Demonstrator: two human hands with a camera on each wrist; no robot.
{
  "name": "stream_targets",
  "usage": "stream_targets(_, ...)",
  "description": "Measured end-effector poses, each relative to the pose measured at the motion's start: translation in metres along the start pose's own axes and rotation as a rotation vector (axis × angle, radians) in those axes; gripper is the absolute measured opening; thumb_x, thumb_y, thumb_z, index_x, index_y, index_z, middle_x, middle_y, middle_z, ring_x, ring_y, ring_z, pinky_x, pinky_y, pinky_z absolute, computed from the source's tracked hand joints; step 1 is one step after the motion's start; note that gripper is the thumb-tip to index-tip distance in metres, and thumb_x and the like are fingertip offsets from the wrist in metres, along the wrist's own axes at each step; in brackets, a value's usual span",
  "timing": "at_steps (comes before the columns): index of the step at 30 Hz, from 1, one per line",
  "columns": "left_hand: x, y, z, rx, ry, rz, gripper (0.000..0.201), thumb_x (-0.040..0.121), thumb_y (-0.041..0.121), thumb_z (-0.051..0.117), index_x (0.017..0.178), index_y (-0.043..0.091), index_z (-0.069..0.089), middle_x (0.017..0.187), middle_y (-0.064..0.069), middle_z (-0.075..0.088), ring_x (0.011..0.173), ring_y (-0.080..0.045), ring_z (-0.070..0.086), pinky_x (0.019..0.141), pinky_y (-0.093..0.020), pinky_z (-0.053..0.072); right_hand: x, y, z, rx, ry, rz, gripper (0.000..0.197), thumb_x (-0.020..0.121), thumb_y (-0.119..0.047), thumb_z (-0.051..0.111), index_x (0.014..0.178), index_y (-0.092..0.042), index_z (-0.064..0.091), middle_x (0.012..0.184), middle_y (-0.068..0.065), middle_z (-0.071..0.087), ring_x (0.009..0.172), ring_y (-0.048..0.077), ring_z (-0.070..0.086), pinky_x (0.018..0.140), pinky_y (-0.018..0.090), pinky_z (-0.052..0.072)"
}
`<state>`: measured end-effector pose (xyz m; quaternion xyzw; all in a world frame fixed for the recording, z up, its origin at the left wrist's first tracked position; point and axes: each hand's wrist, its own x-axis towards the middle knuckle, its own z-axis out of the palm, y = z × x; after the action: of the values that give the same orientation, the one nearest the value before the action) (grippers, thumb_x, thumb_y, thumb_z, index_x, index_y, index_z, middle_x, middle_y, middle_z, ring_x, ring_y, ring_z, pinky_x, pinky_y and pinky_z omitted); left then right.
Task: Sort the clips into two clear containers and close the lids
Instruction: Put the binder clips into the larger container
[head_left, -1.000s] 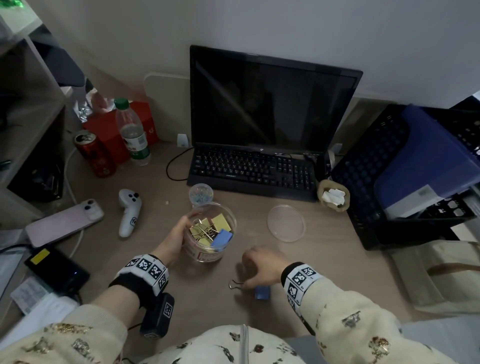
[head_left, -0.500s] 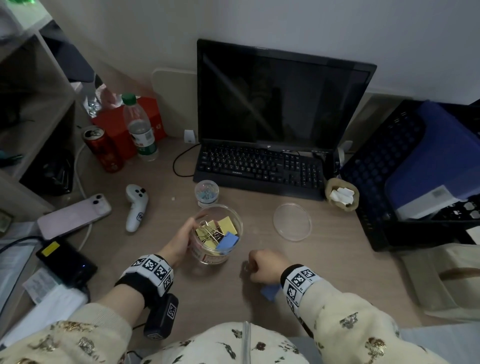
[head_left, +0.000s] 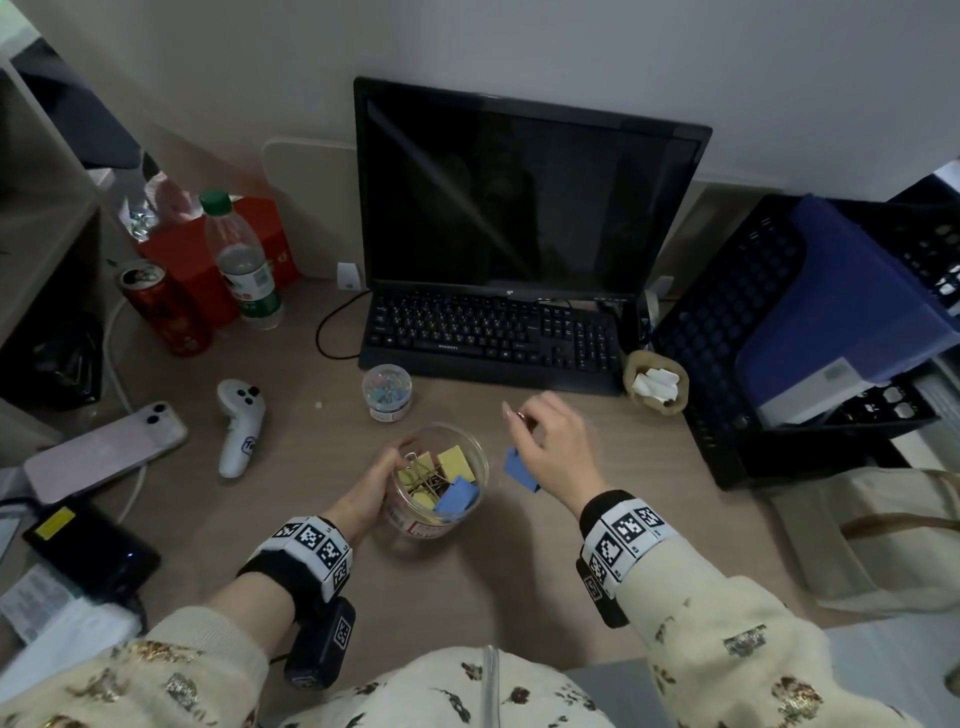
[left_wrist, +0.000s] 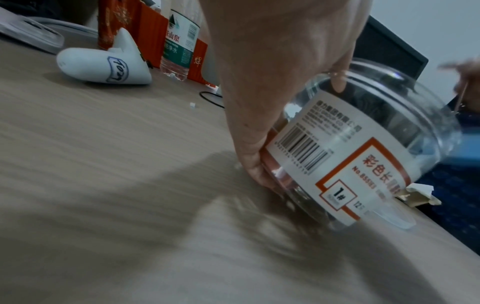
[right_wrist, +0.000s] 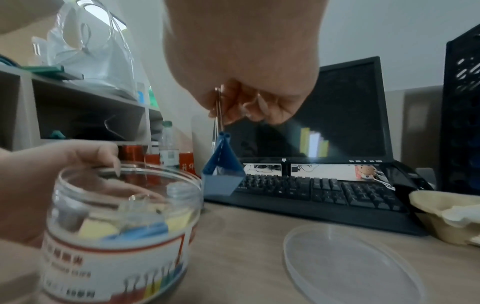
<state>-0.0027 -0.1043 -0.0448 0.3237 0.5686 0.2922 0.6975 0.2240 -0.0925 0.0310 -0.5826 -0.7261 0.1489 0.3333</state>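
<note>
A clear jar (head_left: 441, 480) (left_wrist: 363, 144) (right_wrist: 122, 226) stands open on the desk, holding yellow and blue binder clips. My left hand (head_left: 371, 480) (left_wrist: 272, 92) grips its left side, fingers over the rim. My right hand (head_left: 550, 447) (right_wrist: 241, 102) is raised just right of the jar and pinches the wire handle of a blue binder clip (head_left: 521, 470) (right_wrist: 223, 166), which dangles beside the rim. The jar's clear lid (right_wrist: 350, 265) lies flat on the desk under that hand. A small closed clear container (head_left: 387, 392) of little coloured clips stands behind the jar.
A keyboard (head_left: 493, 338) and monitor (head_left: 524, 192) fill the back. A white controller (head_left: 239, 426), phone (head_left: 104, 452), red can (head_left: 166, 306) and water bottle (head_left: 244, 265) lie left. A paper cup (head_left: 655, 387) and black crate (head_left: 779, 338) sit right.
My right hand picked the blue clip up off the desk in front of the jar and lifted it up to the jar's right side. The left hand kept hold of the jar.
</note>
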Motion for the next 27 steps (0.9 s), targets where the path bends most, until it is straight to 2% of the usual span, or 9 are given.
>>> stream_targets(3,0.001,0.000,0.006,0.001,0.013,-0.003,0.054,0.093,0.034,0.042,0.132,-0.002,0.052,0.097,-0.014,0.066,0.083,-0.021,0.064,0.065,-0.027,0.050,0.005,-0.014,0.002,0.111,-0.032,-0.076,0.032,0.092,-0.029,0.061,0.069,-0.006,0.058,0.075,0.002,0.050,0.063,0.010,0.041,0.060,0.017,0.037)
stream_targets(6,0.006,0.003,0.006,0.006,0.000,0.001,0.071,0.072,0.050,0.051,0.121,0.000,0.060,0.119,-0.023,0.066,0.103,-0.030,0.063,0.089,-0.039,0.052,0.005,-0.017,0.015,0.121,-0.169,-0.125,0.031,0.090,-0.037,0.062,0.076,-0.011,0.068,0.072,0.000,0.059,0.062,0.011,0.048,0.058,0.028,0.043)
stream_targets(9,0.006,0.007,0.006,-0.023,0.013,0.040,0.049,0.078,0.047,0.053,0.111,0.014,0.069,0.104,-0.007,0.073,0.098,-0.020,0.066,0.085,-0.032,0.050,0.002,-0.013,0.028,0.071,-0.177,-0.146,0.028,0.089,-0.041,0.061,0.081,-0.018,0.074,0.072,-0.005,0.069,0.063,0.012,0.061,0.056,0.037,0.051)
stream_targets(12,0.018,-0.007,-0.003,-0.011,0.065,0.011,0.064,0.061,0.064,0.065,0.106,0.020,0.074,0.104,-0.007,0.076,0.104,-0.027,0.068,0.097,-0.040,0.049,-0.002,-0.008,0.034,-0.002,-0.121,-0.174,0.019,0.089,-0.033,0.065,0.079,-0.020,0.075,0.070,-0.006,0.071,0.061,0.014,0.064,0.052,0.035,0.052)
stream_targets(15,0.057,-0.046,-0.021,0.050,0.083,-0.037,0.081,0.054,0.081,0.068,0.110,0.023,0.075,0.111,-0.008,0.075,0.111,-0.028,0.067,0.108,-0.052,0.044,-0.007,-0.005,0.039,-0.132,-0.098,-0.275,0.028,0.091,-0.035,0.054,0.077,-0.021,0.074,0.062,-0.005,0.067,0.053,0.015,0.062,0.043,0.031,0.049)
stream_targets(18,0.082,-0.068,-0.033,0.035,0.078,-0.072,0.086,0.048,0.086,0.067,0.110,0.027,0.075,0.112,-0.007,0.075,0.111,-0.028,0.068,0.108,-0.051,0.044,-0.015,-0.004,0.047,-0.236,-0.140,-0.339,0.029,0.090,-0.033,0.048,0.079,-0.025,0.074,0.056,-0.006,0.063,0.045,0.016,0.058,0.035,0.023,0.042)
stream_targets(22,0.069,-0.058,-0.027,0.056,0.095,-0.055,0.080,0.058,0.085,0.063,0.112,0.028,0.074,0.112,-0.004,0.075,0.110,-0.024,0.068,0.107,-0.049,0.046,-0.030,-0.007,0.058,-0.327,-0.261,-0.353,0.023,0.083,-0.024,0.054,0.087,-0.030,0.076,0.057,-0.007,0.064,0.040,0.016,0.056,0.032,0.020,0.039)
stream_targets(25,0.053,-0.041,-0.019,0.040,0.151,-0.062,0.074,0.057,0.077,0.063,0.108,0.025,0.076,0.106,-0.004,0.076,0.103,-0.023,0.071,0.103,-0.045,0.050,-0.036,-0.012,0.059,-0.314,-0.406,-0.289,0.021,0.078,-0.028,0.065,0.096,-0.030,0.076,0.072,-0.005,0.071,0.056,0.023,0.066,0.040,0.026,0.045)
stream_targets(27,0.054,-0.042,-0.019,0.066,0.140,-0.059,0.077,0.054,0.086,0.063,0.107,0.032,0.075,0.107,-0.001,0.076,0.105,-0.022,0.070,0.103,-0.046,0.049,-0.033,-0.020,0.055,-0.360,-0.564,-0.216,0.026,0.088,-0.032,0.059,0.111,-0.029,0.071,0.094,0.000,0.072,0.083,0.028,0.067,0.057,0.033,0.045)
